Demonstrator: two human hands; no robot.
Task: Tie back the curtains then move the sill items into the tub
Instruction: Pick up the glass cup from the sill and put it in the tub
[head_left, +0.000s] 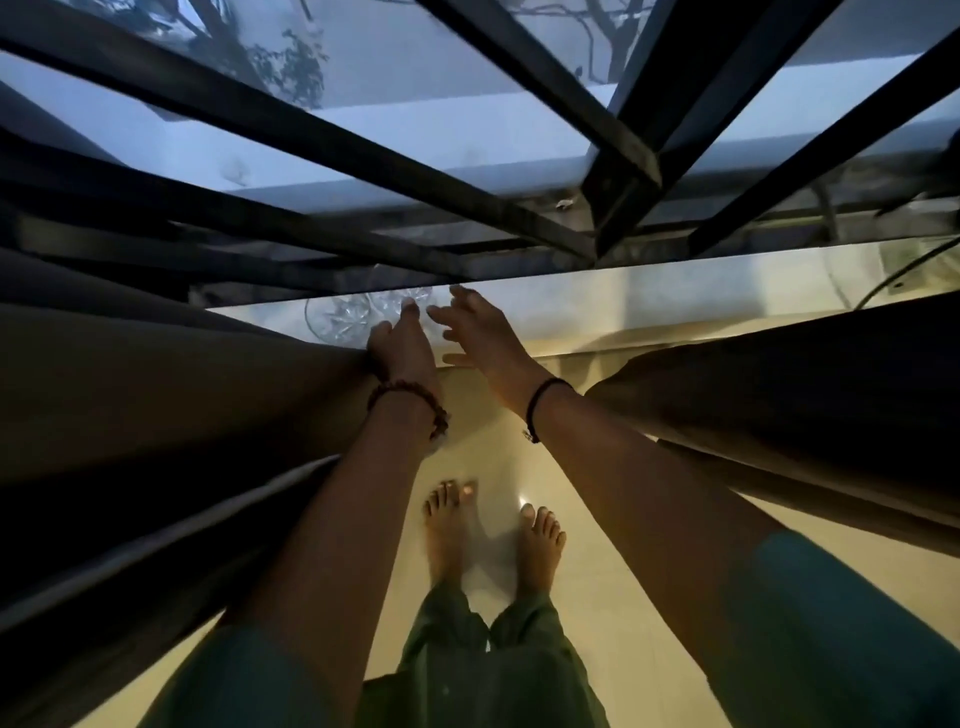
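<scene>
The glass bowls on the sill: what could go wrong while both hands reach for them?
The glass bowls sit beside the left curtain; the left hand might knock one off the sill. Falling glass would likely break near the bare feet. Dim light makes clear glass hard to see.

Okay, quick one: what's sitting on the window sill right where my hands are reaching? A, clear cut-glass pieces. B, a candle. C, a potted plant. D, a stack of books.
A: clear cut-glass pieces stand on the sill beside the left curtain, with the left hand and right hand stretched out toward them.
</scene>
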